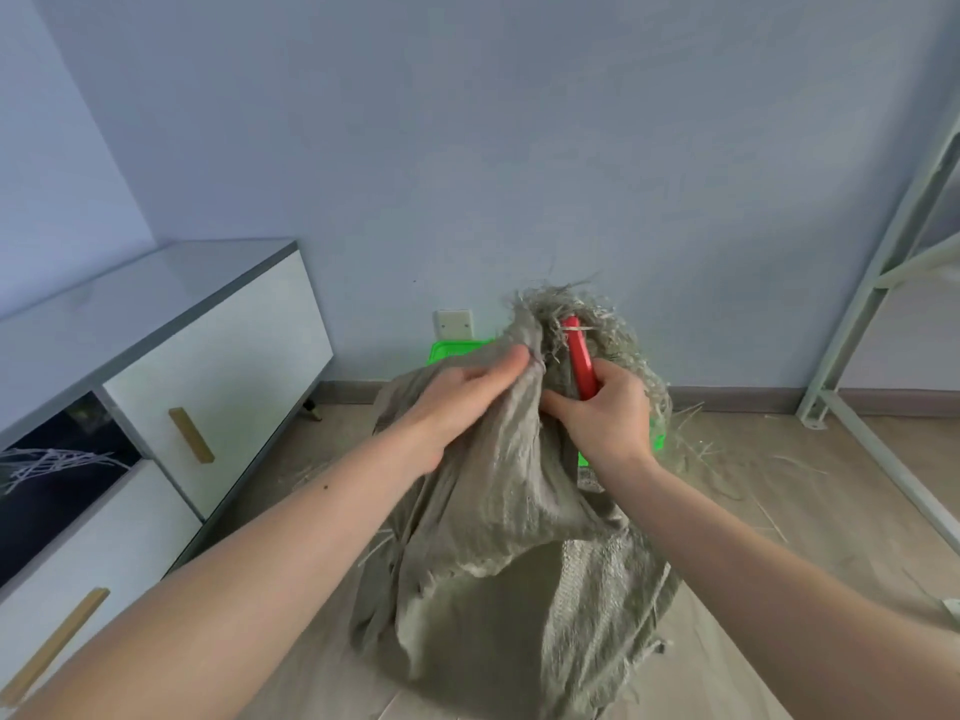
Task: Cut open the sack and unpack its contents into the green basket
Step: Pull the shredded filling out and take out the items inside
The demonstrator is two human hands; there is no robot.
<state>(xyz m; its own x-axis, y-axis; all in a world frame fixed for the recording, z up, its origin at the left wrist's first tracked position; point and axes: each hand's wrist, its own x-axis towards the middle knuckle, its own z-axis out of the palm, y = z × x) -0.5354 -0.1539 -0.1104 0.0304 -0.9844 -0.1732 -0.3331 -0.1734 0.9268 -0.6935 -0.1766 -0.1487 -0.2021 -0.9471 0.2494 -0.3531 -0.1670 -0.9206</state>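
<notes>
Standing at the centre of the frame, the grey woven sack (pixel 498 511) rests on the wooden floor (pixel 779 522), its frayed top bunched upward. The left hand (pixel 462 402) grips a fold of the cloth near the top, fingers clamped on it. Just right of it, the right hand (pixel 608 418) has its fingers curled round a red cutter (pixel 581 361), which points up into the frayed fibres. Behind the sack, the green basket (pixel 452 350) shows only in part. A white cabinet (pixel 208 366) fills the left of the frame.
</notes>
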